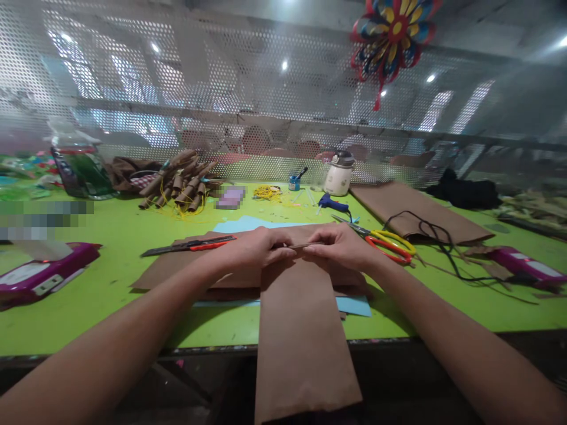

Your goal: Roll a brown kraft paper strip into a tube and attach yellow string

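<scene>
A long strip of brown paper hangs over the table's front edge toward me. My left hand and my right hand pinch its far end, which looks folded or rolled into a narrow edge between the fingertips. Under the hands lies a stack of brown paper sheets, with light blue paper showing beneath. A utility knife with red on its handle rests on the stack, left of my left hand. Scissors with yellow and red handles lie just beyond my right wrist.
Brown paper rolls tied with yellow string lie at the back left, near a large bottle of green liquid. A blue glue gun, a white jar and a large brown sheet are farther back. Purple power strips flank both sides.
</scene>
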Motion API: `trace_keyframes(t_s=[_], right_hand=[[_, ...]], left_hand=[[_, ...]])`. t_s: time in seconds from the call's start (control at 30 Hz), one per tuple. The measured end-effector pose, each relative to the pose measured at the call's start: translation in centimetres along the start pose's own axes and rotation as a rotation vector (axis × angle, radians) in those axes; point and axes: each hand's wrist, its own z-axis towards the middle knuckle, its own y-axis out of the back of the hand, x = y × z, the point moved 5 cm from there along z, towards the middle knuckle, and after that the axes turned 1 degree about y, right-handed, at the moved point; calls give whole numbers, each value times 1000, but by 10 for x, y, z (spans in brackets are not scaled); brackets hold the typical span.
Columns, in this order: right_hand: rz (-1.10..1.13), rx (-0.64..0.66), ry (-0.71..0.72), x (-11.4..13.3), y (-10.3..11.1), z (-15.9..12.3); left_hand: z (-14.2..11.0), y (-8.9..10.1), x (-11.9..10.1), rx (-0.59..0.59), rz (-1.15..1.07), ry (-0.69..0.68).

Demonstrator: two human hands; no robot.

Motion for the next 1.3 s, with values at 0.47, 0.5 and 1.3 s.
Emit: trace_keyframes(t_s=[0.47, 0.5, 1.3], right_hand=[[-71, -32, 78, 4, 4, -1], [-105, -18, 117, 6, 2, -1], [-133, 49, 134, 9, 15, -1]], left_hand=[[-3, 2, 1, -83, 23, -3], [-3, 2, 0, -96, 16, -11], [-2, 6, 7, -56, -34, -46]])
